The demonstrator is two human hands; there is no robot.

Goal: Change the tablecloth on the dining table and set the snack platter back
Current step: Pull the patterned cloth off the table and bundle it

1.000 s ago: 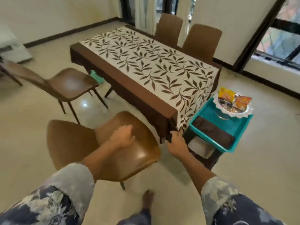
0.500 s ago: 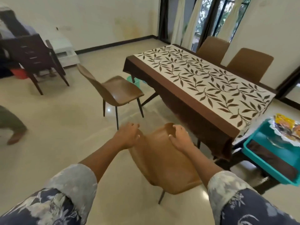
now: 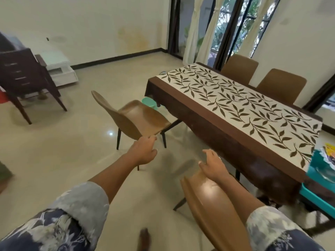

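The leaf-patterned tablecloth (image 3: 241, 104) lies spread over the counter (image 3: 226, 140) at my two o'clock, and the snack platter (image 3: 329, 160) sits on a teal tray (image 3: 316, 194) at three o'clock by its near end. My right hand (image 3: 213, 164) rests half-open on the near chair's back (image 3: 208, 201); my left hand (image 3: 144, 151) hangs loosely curled, holding nothing, before a second chair (image 3: 134, 120) at twelve.

The tablecloth (image 3: 235, 105) is patterned with dark brown leaf sprigs on cream and bordered in plain brown. The chairs (image 3: 137, 120) are finished in tan brown. At 3 o'clock a teal tray (image 3: 316, 194) is seen. The sleeves (image 3: 72, 220) are printed navy with grey-white flowers.
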